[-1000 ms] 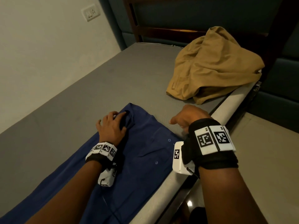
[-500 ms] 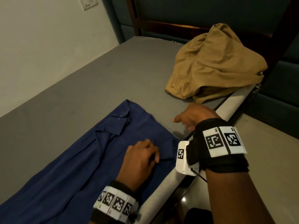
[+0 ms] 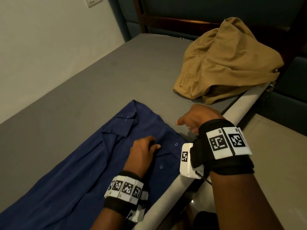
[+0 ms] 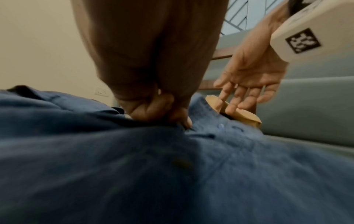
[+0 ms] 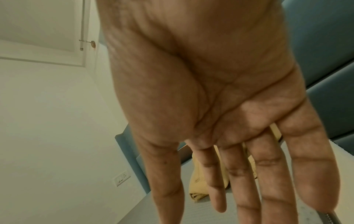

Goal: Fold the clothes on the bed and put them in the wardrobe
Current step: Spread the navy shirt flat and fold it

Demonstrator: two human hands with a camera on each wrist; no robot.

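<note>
My left hand pinches the front placket fabric of the blue shirt, which lies flat on the grey bed along its near edge. My right hand hovers spread, fingers straight, just past the shirt's collar end. The crumpled tan garment sits beyond, by the same edge.

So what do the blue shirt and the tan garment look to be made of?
Blue shirt: thin woven cloth, matte, probably cotton or a blend; it lies flat with soft creases and has small plastic-looking buttons. Tan garment: heavier woven cloth, matte, perhaps cotton twill; it holds bulky, stiff folds. The exact fibre cannot be told.
</note>
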